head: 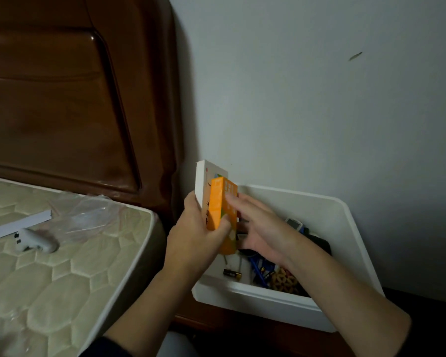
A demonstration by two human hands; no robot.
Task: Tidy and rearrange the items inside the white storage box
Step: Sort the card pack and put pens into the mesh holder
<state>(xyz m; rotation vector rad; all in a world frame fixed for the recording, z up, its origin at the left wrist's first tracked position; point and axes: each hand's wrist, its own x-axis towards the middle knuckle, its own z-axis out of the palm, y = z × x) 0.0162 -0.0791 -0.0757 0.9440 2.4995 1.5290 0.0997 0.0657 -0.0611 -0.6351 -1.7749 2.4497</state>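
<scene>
The white storage box (350, 228) stands against the wall on a dark wooden stand. Above its left end my left hand (193, 235) grips an upright white carton (204, 181) together with an orange carton (220, 204) in front of it. My right hand (260, 228) lies with straight fingers against the right face of the orange carton. Inside the box lie a battery (231, 274), blue cables (258, 269), a woven brown item (283, 280) and a dark object (319, 243); my right forearm hides part of the contents.
A quilted mattress (62, 266) is on the left with a white strip (16, 225), a small white device (36, 242) and a clear plastic bag (88, 215) on it. A brown wooden headboard (75, 99) rises behind, next to the grey wall (319, 99).
</scene>
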